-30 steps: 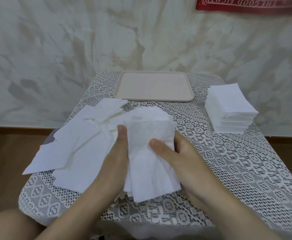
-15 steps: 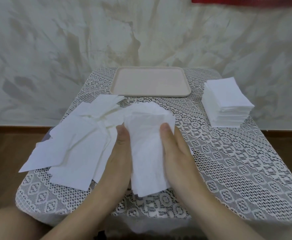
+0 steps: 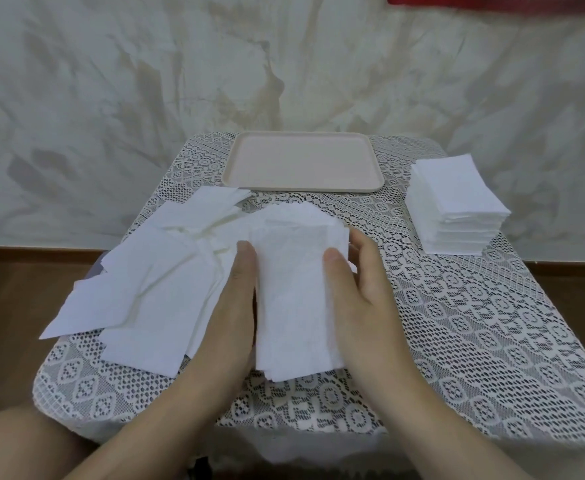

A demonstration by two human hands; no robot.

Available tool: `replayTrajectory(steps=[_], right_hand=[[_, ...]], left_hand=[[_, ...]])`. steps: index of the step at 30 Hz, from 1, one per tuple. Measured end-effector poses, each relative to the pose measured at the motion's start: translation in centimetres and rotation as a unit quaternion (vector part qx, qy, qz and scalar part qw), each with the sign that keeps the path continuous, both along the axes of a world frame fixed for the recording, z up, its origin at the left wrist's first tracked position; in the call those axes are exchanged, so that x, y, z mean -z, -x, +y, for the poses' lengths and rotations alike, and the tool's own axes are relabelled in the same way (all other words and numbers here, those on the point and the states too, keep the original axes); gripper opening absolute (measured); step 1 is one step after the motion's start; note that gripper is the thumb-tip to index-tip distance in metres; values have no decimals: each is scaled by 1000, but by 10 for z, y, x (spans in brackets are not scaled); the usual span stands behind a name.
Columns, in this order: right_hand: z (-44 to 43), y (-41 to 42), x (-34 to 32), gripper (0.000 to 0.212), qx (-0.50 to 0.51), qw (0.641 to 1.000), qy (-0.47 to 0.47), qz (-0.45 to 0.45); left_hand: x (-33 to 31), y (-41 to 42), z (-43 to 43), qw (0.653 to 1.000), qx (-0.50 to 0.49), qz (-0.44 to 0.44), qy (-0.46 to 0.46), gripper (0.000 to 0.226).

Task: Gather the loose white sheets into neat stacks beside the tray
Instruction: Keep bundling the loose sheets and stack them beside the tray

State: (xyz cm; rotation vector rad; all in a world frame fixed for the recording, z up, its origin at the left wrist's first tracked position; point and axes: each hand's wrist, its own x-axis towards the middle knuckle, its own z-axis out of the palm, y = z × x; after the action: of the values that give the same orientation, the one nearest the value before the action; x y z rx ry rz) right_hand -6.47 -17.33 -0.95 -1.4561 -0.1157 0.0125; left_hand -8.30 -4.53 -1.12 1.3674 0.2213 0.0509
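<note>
We hold a bundle of white sheets (image 3: pixel 294 299) just in front of the tray (image 3: pixel 301 161) and square its edges. Our left hand (image 3: pixel 228 306) and right hand (image 3: pixel 363 299) clasp it from either side, thumbs on top. The right fingers (image 3: pixel 362 244) curl round its far edge; the left fingers are hidden beneath. On the worktop (image 3: pixel 474 323), the loose sheets (image 3: pixel 145 289) lie scattered to the tray's near left, and a finished stack (image 3: pixel 457 206) sits to its right. Next, we judge, the bundle needs tapping flush and setting down beside the tray.

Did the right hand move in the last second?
Yes. The right hand swung its thumb off the top of the bundle to its right edge, nearer the tray.
</note>
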Motion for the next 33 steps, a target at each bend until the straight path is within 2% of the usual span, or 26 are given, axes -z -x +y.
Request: replayTrajectory(steps=[3, 9, 21, 26, 30, 33], right_hand=[[-1, -2, 0, 19, 14, 1000, 8, -6], [-14, -11, -4, 16, 93, 993, 69, -38], [-23, -19, -13, 17, 71, 995, 59, -42], [-32, -23, -20, 14, 69, 994, 69, -46], [-36, -23, -23, 12, 63, 994, 80, -50], [-34, -22, -23, 13, 63, 993, 86, -50]], left_hand=[[-2, -1, 2, 996, 43, -50, -53, 56], [7, -7, 9, 996, 39, -69, -42, 48], [9, -11, 12, 997, 58, -51, -14, 53], [9, -12, 13, 998, 50, -36, -31, 60], [8, -13, 14, 997, 55, -34, -47, 80], [8, -13, 13, 996, 61, -34, -46, 85]])
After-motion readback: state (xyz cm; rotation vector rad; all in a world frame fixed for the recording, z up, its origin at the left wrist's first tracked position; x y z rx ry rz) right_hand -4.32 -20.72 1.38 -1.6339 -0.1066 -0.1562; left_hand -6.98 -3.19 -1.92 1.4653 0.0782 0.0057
